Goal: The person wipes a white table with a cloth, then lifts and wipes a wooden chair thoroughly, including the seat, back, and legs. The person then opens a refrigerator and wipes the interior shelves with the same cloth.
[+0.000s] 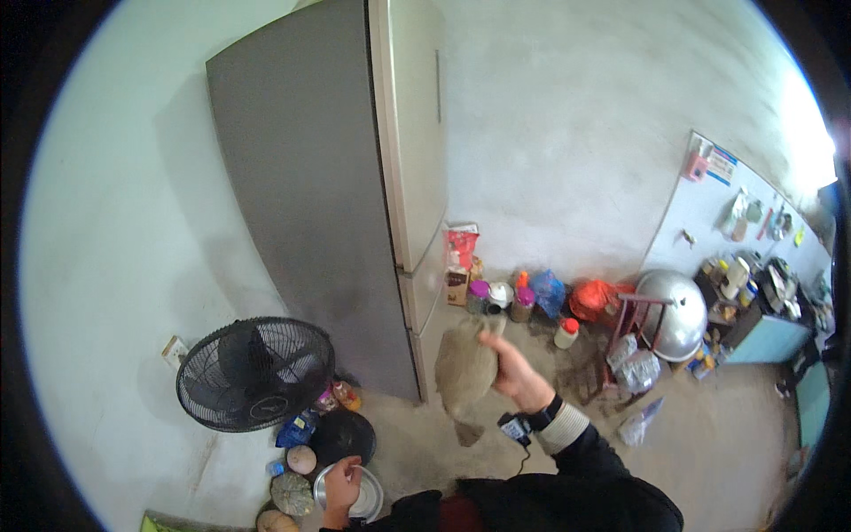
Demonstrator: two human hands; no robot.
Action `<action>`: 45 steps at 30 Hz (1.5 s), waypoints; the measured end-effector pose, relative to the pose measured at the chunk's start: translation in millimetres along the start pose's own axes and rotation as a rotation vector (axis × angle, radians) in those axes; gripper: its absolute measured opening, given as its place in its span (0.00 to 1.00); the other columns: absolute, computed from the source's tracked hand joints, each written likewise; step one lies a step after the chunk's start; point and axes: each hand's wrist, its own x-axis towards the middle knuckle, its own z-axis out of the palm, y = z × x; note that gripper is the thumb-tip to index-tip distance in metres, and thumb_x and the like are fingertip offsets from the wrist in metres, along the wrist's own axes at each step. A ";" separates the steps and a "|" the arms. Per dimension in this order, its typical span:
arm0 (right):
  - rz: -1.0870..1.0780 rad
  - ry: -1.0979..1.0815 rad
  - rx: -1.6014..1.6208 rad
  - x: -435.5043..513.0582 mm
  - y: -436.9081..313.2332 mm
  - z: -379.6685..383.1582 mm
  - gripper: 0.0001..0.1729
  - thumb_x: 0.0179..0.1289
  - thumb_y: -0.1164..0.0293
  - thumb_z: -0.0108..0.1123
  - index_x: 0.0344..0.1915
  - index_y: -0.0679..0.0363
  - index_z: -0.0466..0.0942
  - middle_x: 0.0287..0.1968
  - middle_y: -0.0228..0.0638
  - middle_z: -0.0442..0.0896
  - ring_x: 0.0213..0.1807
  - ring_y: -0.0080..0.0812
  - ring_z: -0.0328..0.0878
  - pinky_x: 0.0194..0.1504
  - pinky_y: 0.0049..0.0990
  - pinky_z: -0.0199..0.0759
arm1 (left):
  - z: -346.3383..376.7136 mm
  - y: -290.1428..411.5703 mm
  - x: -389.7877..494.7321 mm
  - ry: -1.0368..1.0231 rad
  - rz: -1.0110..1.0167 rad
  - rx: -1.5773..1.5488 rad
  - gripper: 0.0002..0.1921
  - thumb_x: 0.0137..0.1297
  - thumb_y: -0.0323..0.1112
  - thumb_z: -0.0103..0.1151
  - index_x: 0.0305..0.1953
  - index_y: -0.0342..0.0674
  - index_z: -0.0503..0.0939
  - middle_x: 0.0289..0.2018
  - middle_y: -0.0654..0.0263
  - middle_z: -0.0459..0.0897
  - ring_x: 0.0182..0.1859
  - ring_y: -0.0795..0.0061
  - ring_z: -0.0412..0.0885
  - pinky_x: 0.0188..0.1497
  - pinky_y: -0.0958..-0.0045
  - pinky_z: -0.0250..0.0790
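Observation:
My right hand (522,376) grips the edge of a flat, brownish-grey, oval object (465,369) with a narrow tail-like lower end. Its outline is fish-like, but blur hides what it is. A small dark device (514,429) with a cable hangs by my right wrist. Lower left, my left hand (344,485) is over a round metal lid or pan (367,495), fingers bent; whether it grips the rim cannot be told. Beside it are a black round basin (342,439) and several pumpkins or squashes (292,494).
A tall refrigerator (299,179) stands ahead, a black fan (256,374) to its left. Jars (522,304), a blue bag (548,292) and a red bag (593,299) line the wall. Right are a large metal basin (671,316), a reddish stool (625,332) and a cluttered cabinet (771,336).

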 end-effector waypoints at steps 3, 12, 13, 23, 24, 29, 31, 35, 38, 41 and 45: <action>-0.317 -0.095 -0.011 40.1 -91.9 31.0 0.29 0.68 0.56 0.61 0.64 0.58 0.70 0.62 0.38 0.78 0.63 0.39 0.75 0.64 0.43 0.70 | 11.4 12.5 21.2 0.069 0.129 0.043 0.12 0.62 0.28 0.60 0.48 0.37 0.82 0.42 0.57 0.87 0.42 0.62 0.87 0.46 0.67 0.78; -1.339 -0.479 -0.298 156.1 -291.7 209.7 0.33 0.61 0.76 0.67 0.64 0.62 0.63 0.60 0.40 0.75 0.62 0.37 0.73 0.64 0.39 0.69 | 43.3 5.2 110.2 0.081 0.014 0.043 0.13 0.64 0.36 0.59 0.49 0.45 0.83 0.41 0.59 0.88 0.42 0.61 0.87 0.46 0.64 0.78; -1.452 -0.427 -0.353 169.1 -305.5 237.9 0.31 0.63 0.73 0.68 0.63 0.62 0.64 0.58 0.40 0.76 0.60 0.36 0.74 0.63 0.37 0.69 | 43.5 2.2 121.6 0.100 0.026 0.037 0.13 0.64 0.36 0.59 0.49 0.44 0.83 0.41 0.59 0.88 0.42 0.61 0.87 0.45 0.63 0.78; -2.362 0.778 -1.754 264.2 -372.8 417.6 0.44 0.62 0.50 0.67 0.72 0.51 0.60 0.71 0.49 0.65 0.69 0.51 0.67 0.70 0.53 0.57 | 50.8 -74.8 183.6 0.076 -0.060 0.039 0.14 0.68 0.39 0.59 0.52 0.45 0.80 0.43 0.59 0.88 0.44 0.64 0.87 0.46 0.64 0.78; -2.227 0.683 -1.882 275.4 -365.5 418.9 0.48 0.59 0.50 0.69 0.74 0.49 0.57 0.73 0.48 0.61 0.71 0.51 0.64 0.71 0.55 0.54 | 55.7 -85.9 188.3 0.079 -0.002 0.145 0.18 0.68 0.43 0.60 0.57 0.49 0.77 0.44 0.57 0.87 0.45 0.62 0.86 0.47 0.60 0.77; -1.867 -0.131 -2.137 319.8 -306.2 357.8 0.51 0.45 0.68 0.76 0.71 0.54 0.62 0.75 0.49 0.56 0.75 0.52 0.56 0.75 0.48 0.54 | 66.4 -115.1 201.1 0.080 -0.076 0.167 0.16 0.71 0.45 0.57 0.56 0.49 0.80 0.40 0.53 0.86 0.37 0.53 0.84 0.39 0.55 0.76; -1.670 -0.464 -2.212 336.8 -259.8 305.7 0.51 0.42 0.74 0.75 0.70 0.56 0.62 0.76 0.49 0.54 0.75 0.52 0.55 0.75 0.47 0.53 | 65.6 -116.1 209.3 -0.015 -0.187 0.321 0.15 0.71 0.43 0.56 0.56 0.49 0.80 0.40 0.52 0.86 0.37 0.51 0.84 0.38 0.54 0.75; -1.145 -0.986 -2.187 371.1 -164.9 187.0 0.45 0.43 0.82 0.70 0.65 0.61 0.64 0.76 0.49 0.52 0.76 0.52 0.53 0.76 0.46 0.53 | 74.0 -99.2 205.6 0.223 0.035 0.260 0.15 0.72 0.41 0.56 0.56 0.48 0.80 0.40 0.52 0.86 0.38 0.49 0.83 0.39 0.52 0.74; -1.017 -1.152 -2.355 390.4 -107.2 129.5 0.37 0.48 0.82 0.64 0.62 0.66 0.65 0.66 0.51 0.63 0.71 0.52 0.60 0.71 0.43 0.58 | 72.8 -86.7 198.5 0.270 0.015 0.248 0.16 0.71 0.42 0.57 0.56 0.45 0.80 0.42 0.52 0.86 0.42 0.50 0.84 0.42 0.52 0.74; -1.535 -1.101 -2.643 389.1 -88.3 101.3 0.36 0.47 0.78 0.67 0.59 0.66 0.67 0.57 0.53 0.68 0.61 0.50 0.68 0.60 0.37 0.66 | 66.1 -71.4 192.9 0.264 0.007 0.202 0.18 0.71 0.42 0.57 0.58 0.45 0.79 0.44 0.55 0.87 0.45 0.54 0.85 0.46 0.55 0.76; -1.220 -0.961 -2.531 373.6 -84.2 106.4 0.34 0.46 0.70 0.71 0.54 0.66 0.71 0.51 0.49 0.70 0.52 0.46 0.71 0.47 0.33 0.72 | 59.4 -34.3 193.4 0.155 -0.138 0.125 0.19 0.67 0.38 0.59 0.58 0.39 0.77 0.52 0.51 0.82 0.52 0.53 0.81 0.52 0.56 0.73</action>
